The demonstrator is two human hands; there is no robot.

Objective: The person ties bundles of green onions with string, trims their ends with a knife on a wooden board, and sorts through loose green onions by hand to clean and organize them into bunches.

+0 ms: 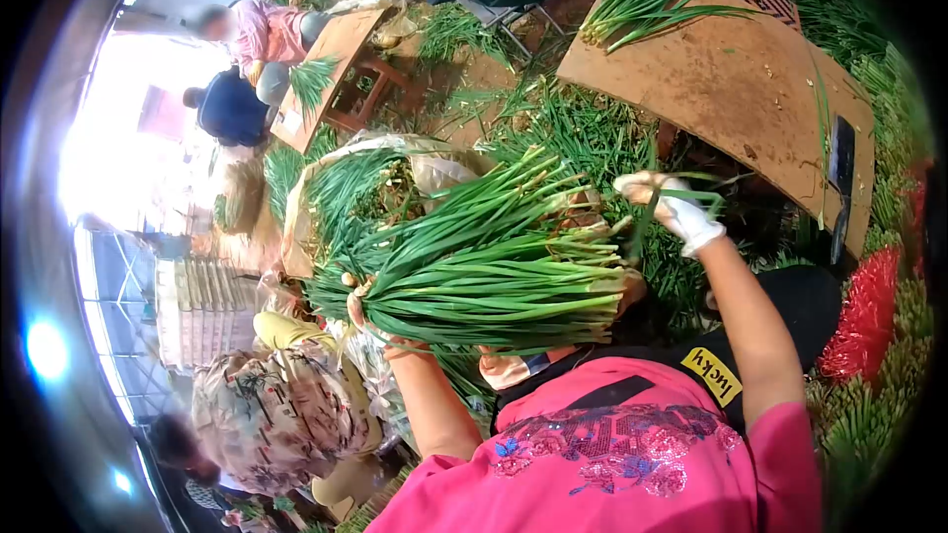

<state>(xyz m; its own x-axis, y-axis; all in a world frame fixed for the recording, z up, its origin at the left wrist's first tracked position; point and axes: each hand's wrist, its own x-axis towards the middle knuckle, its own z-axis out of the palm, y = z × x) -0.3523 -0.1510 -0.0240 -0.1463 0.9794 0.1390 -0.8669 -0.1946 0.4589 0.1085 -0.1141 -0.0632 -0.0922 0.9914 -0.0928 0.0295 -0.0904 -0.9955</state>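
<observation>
A big bunch of green garlic chives (pixel 494 281) lies sideways in front of me, leaf tips to the left and pale stem ends to the right. My left hand (pixel 367 311) grips its leafy end, the fingers partly hidden by the leaves. To the right of the stem ends, my right hand (pixel 676 212) wears a white glove. Its fingers are closed on a few loose chive blades (pixel 647 222), apart from the bunch. Behind the bunch, a plastic-lined bag (pixel 296 202) holds more chives.
A wooden board (pixel 731 89) carries a pile of chives (pixel 657 0) and a dark-bladed tool (pixel 840 183). Red ties (pixel 864 321) lie at right beside stacked chives. Cut leaves cover the floor. A person in a patterned top (pixel 276 410) is close on the left; others work farther back.
</observation>
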